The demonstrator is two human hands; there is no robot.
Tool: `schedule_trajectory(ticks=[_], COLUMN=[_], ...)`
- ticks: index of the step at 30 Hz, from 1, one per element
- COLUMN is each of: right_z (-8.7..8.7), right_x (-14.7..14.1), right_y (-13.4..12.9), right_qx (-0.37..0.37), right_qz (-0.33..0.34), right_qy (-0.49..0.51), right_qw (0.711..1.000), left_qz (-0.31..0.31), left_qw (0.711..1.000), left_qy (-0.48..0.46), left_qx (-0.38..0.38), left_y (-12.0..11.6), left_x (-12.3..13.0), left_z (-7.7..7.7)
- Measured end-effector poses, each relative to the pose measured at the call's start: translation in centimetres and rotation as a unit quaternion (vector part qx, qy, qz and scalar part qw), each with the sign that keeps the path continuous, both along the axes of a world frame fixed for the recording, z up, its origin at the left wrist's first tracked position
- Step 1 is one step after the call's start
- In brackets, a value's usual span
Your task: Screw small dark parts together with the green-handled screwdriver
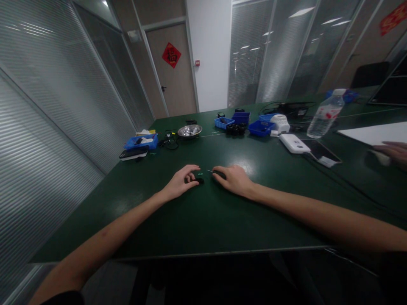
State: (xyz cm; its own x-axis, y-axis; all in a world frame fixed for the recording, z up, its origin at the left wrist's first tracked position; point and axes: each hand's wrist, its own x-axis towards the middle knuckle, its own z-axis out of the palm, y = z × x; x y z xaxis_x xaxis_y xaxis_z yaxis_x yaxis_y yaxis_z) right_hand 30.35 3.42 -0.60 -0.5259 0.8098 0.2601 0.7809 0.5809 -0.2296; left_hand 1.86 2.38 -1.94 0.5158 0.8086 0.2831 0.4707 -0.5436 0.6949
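Here, working with both hands well in from the near edge (203, 255) of the desk (171, 224), and farther still from its slanting left side. In the right hand (235, 180), fingers closed around a tool (219, 173), grasping it by the dark handle, with the thin metal shaft pointing left across a narrow gap. At the left hand (180, 182), fingers curled, index stretched forward, thumb against a black piece (199, 181); cannot tell whether clenched on it or merely touching. Just beyond the black piece, between the two hands: green bits (200, 174), near the shaft's tip but apart from it. Ample room for moving from the wrists back to the near edge, and forward as far as the bowl (190, 131). Off to the left, close to that side of the desk: a loaded blue tray (152, 142). Farther ahead, more blue bins (261, 128). Tighter on the right, hemmed by a white box (294, 144), a bottle (327, 115) and, blurred at the border of the view, another person's hand (394, 150).
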Motion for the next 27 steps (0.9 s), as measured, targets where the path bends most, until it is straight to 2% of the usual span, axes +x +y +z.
schedule_trajectory(ticks=[5, 11, 17, 21, 24, 27], right_z=[-0.1, -0.1, -0.1, 0.0, 0.0, 0.0], right_x=[0.0, 0.0, 0.2, 0.3, 0.4, 0.4], right_y=[0.1, 0.2, 0.2, 0.1, 0.0, 0.0], right_qx=[-0.009, -0.012, -0.013, -0.015, -0.012, -0.015], right_qz=[0.01, 0.025, 0.034, 0.039, 0.041, 0.047], right_qy=[-0.001, 0.007, 0.006, 0.008, 0.012, 0.018], right_qw=[1.0, 1.0, 0.999, 0.999, 0.999, 0.999], left_qz=[0.015, -0.023, -0.024, 0.029, 0.115, 0.222], left_qw=[0.996, 0.991, 0.979, 0.975, 0.965, 0.937], left_qy=[0.064, 0.108, 0.17, 0.191, 0.218, 0.261], left_qx=[0.062, 0.074, 0.113, 0.111, 0.093, 0.068], left_y=[-0.4, -0.3, 0.5, 2.6, 5.0, 6.9], left_x=[0.4, 0.7, -0.8, -4.5, -9.2, -14.7], left_z=[0.6, 0.8, 1.2, 0.8, 0.4, 0.2])
